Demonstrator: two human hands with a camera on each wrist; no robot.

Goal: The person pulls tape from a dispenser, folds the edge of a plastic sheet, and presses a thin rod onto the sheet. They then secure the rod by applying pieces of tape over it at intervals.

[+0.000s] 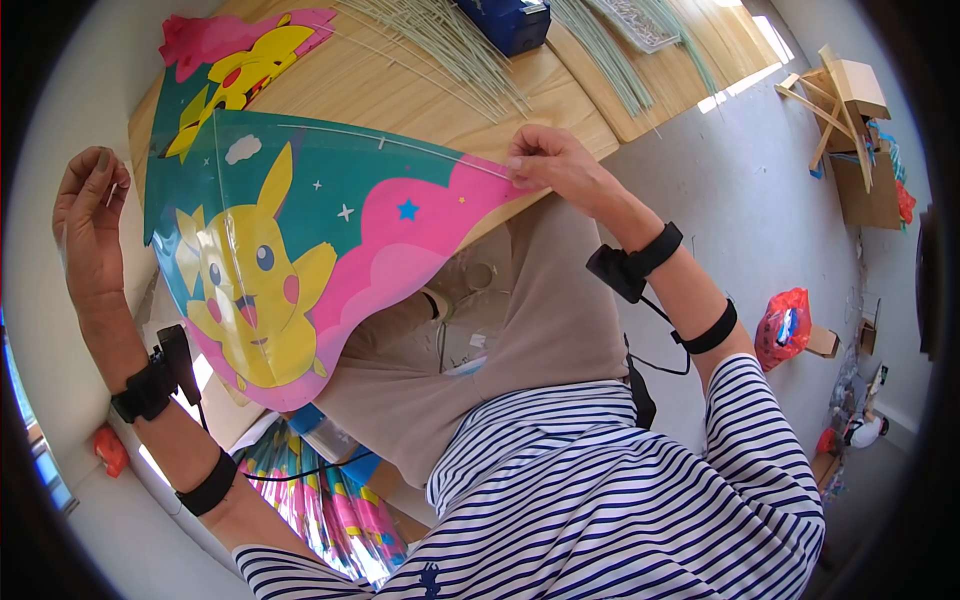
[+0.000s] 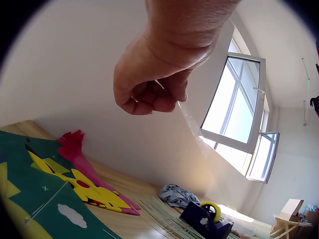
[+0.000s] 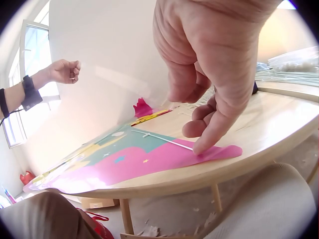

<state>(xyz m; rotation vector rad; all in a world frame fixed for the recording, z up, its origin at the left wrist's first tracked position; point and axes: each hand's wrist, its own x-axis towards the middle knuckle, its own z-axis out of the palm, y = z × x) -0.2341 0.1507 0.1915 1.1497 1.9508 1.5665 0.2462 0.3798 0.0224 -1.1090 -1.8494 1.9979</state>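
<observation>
A kite sail [image 1: 400,240], teal and pink with a yellow cartoon figure, lies over the table's edge. Along its upper edge runs a thin white rod [image 1: 410,148], crossed by a short light piece. My right hand [image 1: 560,170] is at the sail's pink tip; in the right wrist view one straight fingertip [image 3: 200,148] presses on the rod's end, the other digits apart from it. Raised beyond the sail's left side, my left hand [image 1: 95,220] has its fingers curled. It pinches a clear strip [image 2: 189,121], which trails down from the fingertips in the left wrist view.
Another kite sail [image 1: 240,75] lies at the table's far left. Thin sticks [image 1: 430,50] spread across the back beside a dark blue tape dispenser [image 2: 204,219] with a yellow roll. Folded kite material [image 1: 320,490] stands below, by my left elbow. A red bag [image 1: 783,328] is on the floor.
</observation>
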